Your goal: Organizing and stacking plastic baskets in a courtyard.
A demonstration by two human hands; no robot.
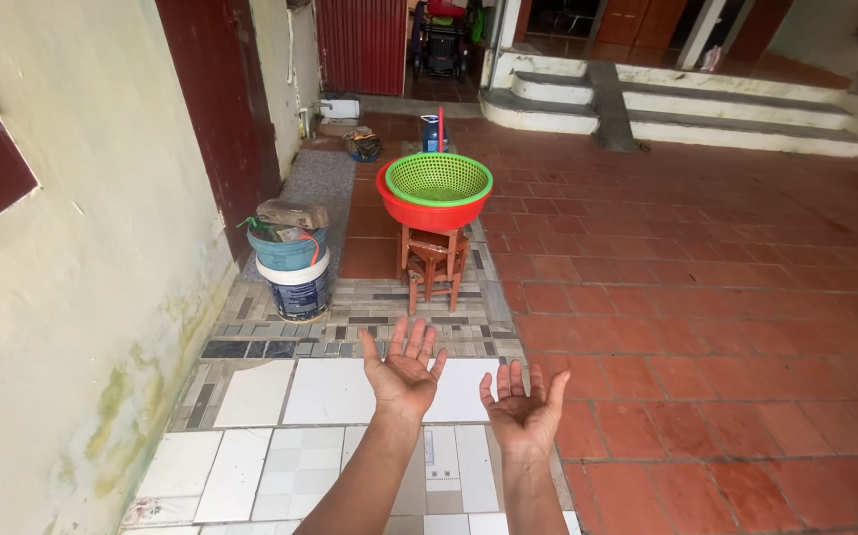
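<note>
1. Left hand [404,372] and right hand [522,408], lower centre, are spread wide, palms up, holding nothing.
2. Green basket [439,178] in a red basin [429,212] on a wooden stool [435,263] stands upper centre, apart from both hands.

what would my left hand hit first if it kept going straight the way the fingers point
Probably the small wooden stool under the red basin with the green colander. The left hand, palm up and empty, points at it over bare tiles; depth is hard to judge, so it may pass over the stool and meet the basin.
</note>
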